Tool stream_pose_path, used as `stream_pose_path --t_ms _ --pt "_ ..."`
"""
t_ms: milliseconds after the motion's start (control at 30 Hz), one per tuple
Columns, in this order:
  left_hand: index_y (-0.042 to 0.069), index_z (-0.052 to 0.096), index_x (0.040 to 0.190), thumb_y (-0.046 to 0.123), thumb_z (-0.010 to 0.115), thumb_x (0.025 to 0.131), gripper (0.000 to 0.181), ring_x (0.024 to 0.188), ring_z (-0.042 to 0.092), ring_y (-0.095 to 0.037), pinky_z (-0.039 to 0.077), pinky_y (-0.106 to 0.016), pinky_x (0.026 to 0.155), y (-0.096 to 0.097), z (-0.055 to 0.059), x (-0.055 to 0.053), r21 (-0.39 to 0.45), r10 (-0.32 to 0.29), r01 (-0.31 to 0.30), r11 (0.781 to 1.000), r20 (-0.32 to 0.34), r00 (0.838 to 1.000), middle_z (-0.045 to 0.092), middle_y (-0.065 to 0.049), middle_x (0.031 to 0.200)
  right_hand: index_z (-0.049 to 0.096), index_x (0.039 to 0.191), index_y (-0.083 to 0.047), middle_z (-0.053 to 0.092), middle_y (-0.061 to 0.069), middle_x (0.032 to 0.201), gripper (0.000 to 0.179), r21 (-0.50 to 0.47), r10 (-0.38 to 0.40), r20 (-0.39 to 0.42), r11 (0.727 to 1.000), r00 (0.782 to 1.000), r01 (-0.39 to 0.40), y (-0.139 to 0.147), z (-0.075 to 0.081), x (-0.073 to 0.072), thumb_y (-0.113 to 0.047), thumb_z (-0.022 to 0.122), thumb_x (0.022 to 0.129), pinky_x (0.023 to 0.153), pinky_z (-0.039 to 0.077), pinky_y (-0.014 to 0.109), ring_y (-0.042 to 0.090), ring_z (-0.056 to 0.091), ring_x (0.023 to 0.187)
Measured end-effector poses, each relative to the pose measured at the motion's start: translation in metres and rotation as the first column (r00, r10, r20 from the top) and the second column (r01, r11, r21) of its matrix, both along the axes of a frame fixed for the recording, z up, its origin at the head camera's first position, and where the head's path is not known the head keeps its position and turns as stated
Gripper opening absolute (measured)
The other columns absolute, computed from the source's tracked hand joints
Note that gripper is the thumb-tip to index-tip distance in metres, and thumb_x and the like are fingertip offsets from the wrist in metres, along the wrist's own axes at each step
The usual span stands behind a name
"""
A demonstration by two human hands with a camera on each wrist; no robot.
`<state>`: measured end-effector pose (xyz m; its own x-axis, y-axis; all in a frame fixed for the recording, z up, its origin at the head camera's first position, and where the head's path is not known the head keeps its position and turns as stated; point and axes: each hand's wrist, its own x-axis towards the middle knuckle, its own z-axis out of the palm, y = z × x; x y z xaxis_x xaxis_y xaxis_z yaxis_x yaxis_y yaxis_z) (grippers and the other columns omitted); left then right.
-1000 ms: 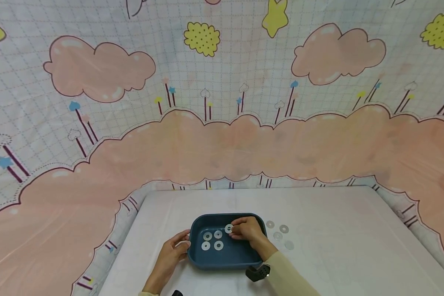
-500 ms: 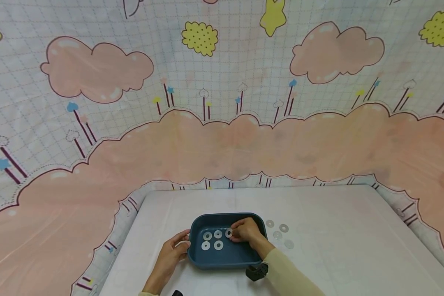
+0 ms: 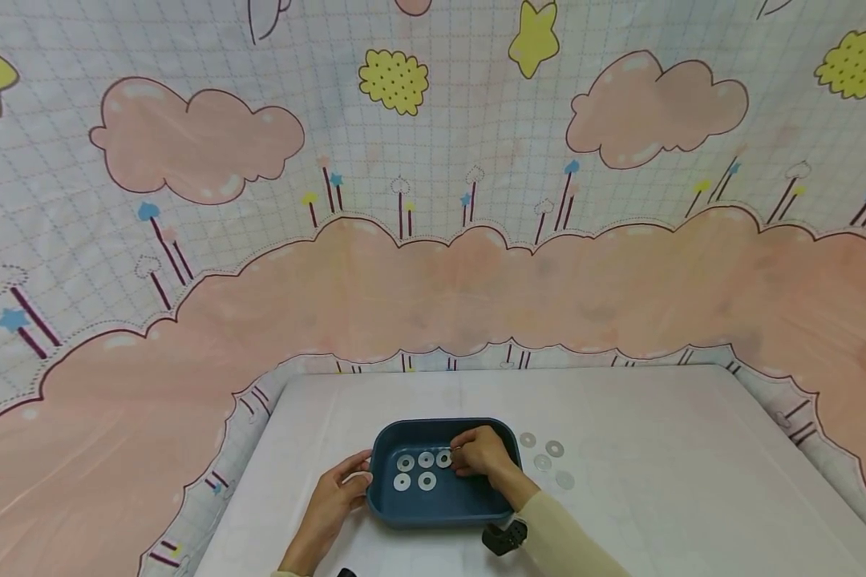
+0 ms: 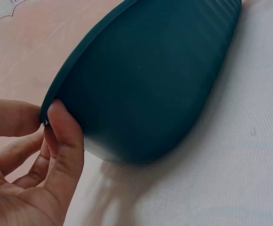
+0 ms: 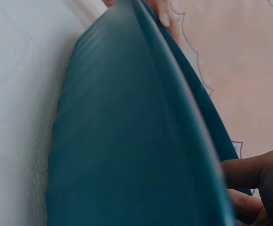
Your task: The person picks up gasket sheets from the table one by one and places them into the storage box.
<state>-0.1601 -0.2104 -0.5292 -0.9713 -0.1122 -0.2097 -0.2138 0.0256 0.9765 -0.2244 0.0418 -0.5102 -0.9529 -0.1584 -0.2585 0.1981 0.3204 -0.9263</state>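
A dark blue tray (image 3: 469,493) with rounded corners stands on the white table. Inside lie several pale metal washers (image 3: 405,468), set in two rows on its left half. My left hand (image 3: 329,501) pinches the tray's left rim between thumb and fingers, as the left wrist view also shows. Within the tray, my right hand (image 3: 487,455) has its fingertips at the right edge of one washer (image 3: 439,458), at the end of the back row. In the right wrist view the tray wall (image 5: 113,132) hides that washer and most of the fingers.
To the right of the tray several more washers (image 3: 555,449) lie loose on the white cloth-covered table (image 3: 664,465). A patterned pink and white curtain (image 3: 433,288) hangs behind the table. A black band (image 3: 504,537) sits on the right wrist.
My right hand has brought its washer down and slightly left, into line with the back row inside the tray. The left hand has stayed on the rim.
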Motion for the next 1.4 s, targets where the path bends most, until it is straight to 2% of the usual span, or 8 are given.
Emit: stream_pose_path --t_ms 133,600,767,933,1067,1200,1333,1400 --pt "0.001 0.054 0.137 0.004 0.059 0.091 0.046 0.082 0.057 -0.015 0.052 -0.028 0.067 0.0 -0.001 -0.001 -0.006 0.002 -0.002 1.0 0.002 1.0 0.054 -0.01 0.113 0.07 0.105 0.006 0.071 0.012 0.085 0.021 0.011 0.01 -0.019 1.0 1.0 -0.009 0.002 0.003 0.002 -0.001 0.067 0.086 0.065 0.06 0.032 0.017 0.069 0.071" --pt "-0.001 0.052 0.138 0.005 0.06 0.091 0.048 0.08 0.057 -0.014 0.051 -0.028 0.066 -0.002 0.0 0.002 -0.007 -0.022 0.022 1.0 0.015 1.0 0.054 -0.009 0.113 0.065 0.113 0.006 0.068 0.022 0.107 0.027 -0.128 0.035 -0.061 0.991 0.998 -0.043 0.022 0.026 0.018 -0.009 0.064 0.091 0.071 0.06 0.033 0.023 0.073 0.085" --pt "0.0 0.052 0.138 0.005 0.059 0.092 0.047 0.079 0.057 -0.015 0.051 -0.029 0.065 -0.001 0.001 0.001 -0.01 -0.022 0.023 1.0 0.016 1.0 0.053 -0.01 0.113 0.066 0.112 0.004 0.069 0.02 0.108 0.026 -0.165 0.038 -0.093 0.985 0.995 -0.053 0.034 0.036 0.022 -0.011 0.066 0.091 0.074 0.06 0.035 0.023 0.073 0.088" --pt "0.0 0.053 0.137 0.005 0.059 0.091 0.047 0.081 0.057 -0.015 0.052 -0.03 0.066 0.0 0.002 0.0 -0.027 -0.023 0.024 0.999 0.014 1.0 0.053 -0.01 0.112 0.067 0.112 0.002 0.071 0.016 0.107 0.024 -0.178 0.014 -0.132 0.983 0.991 -0.037 0.048 0.042 0.025 -0.012 0.065 0.092 0.077 0.06 0.036 0.024 0.072 0.091" --pt "0.0 0.053 0.137 0.005 0.059 0.091 0.047 0.082 0.057 -0.015 0.052 -0.03 0.066 0.001 0.003 0.0 -0.04 -0.026 0.026 0.999 0.015 1.0 0.053 -0.009 0.112 0.064 0.117 0.004 0.068 0.019 0.111 0.029 -0.193 -0.002 -0.167 0.981 0.986 -0.031 0.061 0.044 0.027 -0.012 0.064 0.093 0.08 0.059 0.036 0.028 0.072 0.096" --pt "0.0 0.053 0.137 0.004 0.059 0.09 0.047 0.081 0.057 -0.015 0.052 -0.03 0.066 0.001 0.004 0.001 -0.03 -0.024 0.024 0.999 0.011 1.0 0.052 -0.01 0.112 0.063 0.121 0.004 0.064 0.024 0.117 0.032 -0.214 -0.029 -0.188 0.977 0.982 -0.012 0.073 0.043 0.026 -0.012 0.064 0.093 0.081 0.059 0.032 0.027 0.071 0.1" --pt "-0.001 0.053 0.137 0.003 0.058 0.091 0.046 0.082 0.057 -0.016 0.052 -0.03 0.066 0.001 0.003 0.001 -0.028 -0.022 0.022 0.999 0.004 1.0 0.051 -0.011 0.113 0.065 0.119 -0.001 0.065 0.021 0.117 0.029 -0.216 -0.079 -0.21 0.976 0.975 0.033 0.086 0.04 0.023 -0.013 0.065 0.093 0.08 0.058 0.029 0.022 0.071 0.098" --pt "0.0 0.053 0.137 0.003 0.058 0.092 0.046 0.082 0.057 -0.016 0.052 -0.03 0.066 0.001 0.003 0.0 -0.029 -0.02 0.02 0.999 0.005 1.0 0.051 -0.011 0.113 0.066 0.118 -0.003 0.065 0.021 0.117 0.028 -0.199 -0.097 -0.228 0.979 0.969 0.051 0.093 0.038 0.022 -0.014 0.066 0.092 0.079 0.059 0.029 0.025 0.071 0.099"
